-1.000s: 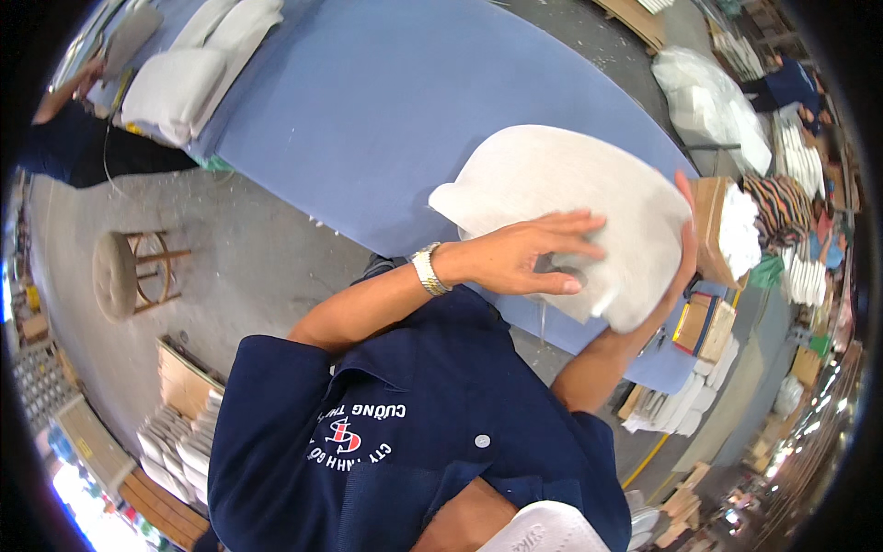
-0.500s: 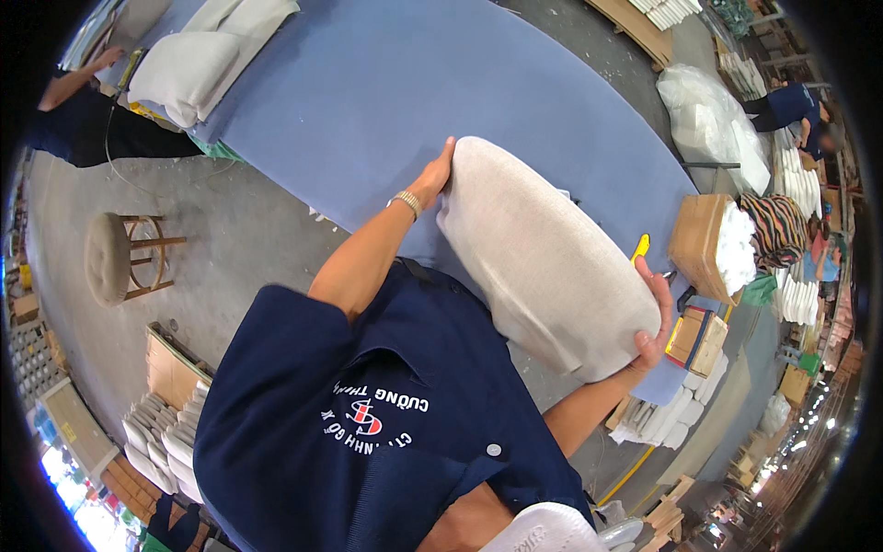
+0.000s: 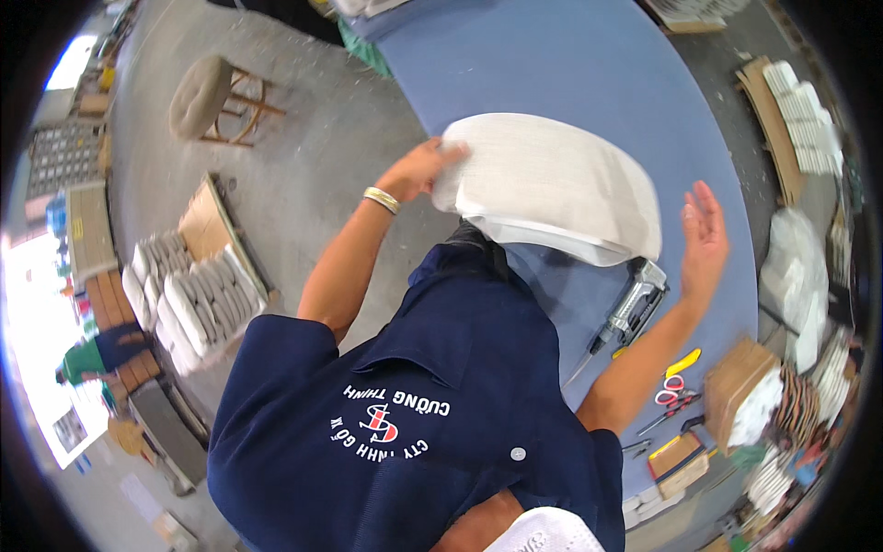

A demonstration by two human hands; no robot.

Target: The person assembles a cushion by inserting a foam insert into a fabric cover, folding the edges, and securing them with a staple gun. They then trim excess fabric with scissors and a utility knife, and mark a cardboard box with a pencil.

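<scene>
Head view shows your left hand (image 3: 423,168) gripping the left end of the pale cushion (image 3: 552,179), thumb on top and the other fingers partly hidden at its edge; your right hand (image 3: 705,235) is off the cushion's right end, fingers extended and holding nothing; the cushion is over the near edge of the blue table (image 3: 543,64), though you cannot tell whether it rests there; a grey air tool (image 3: 635,304) lies by its right corner, with red-handled scissors (image 3: 670,391) near your right forearm.
</scene>
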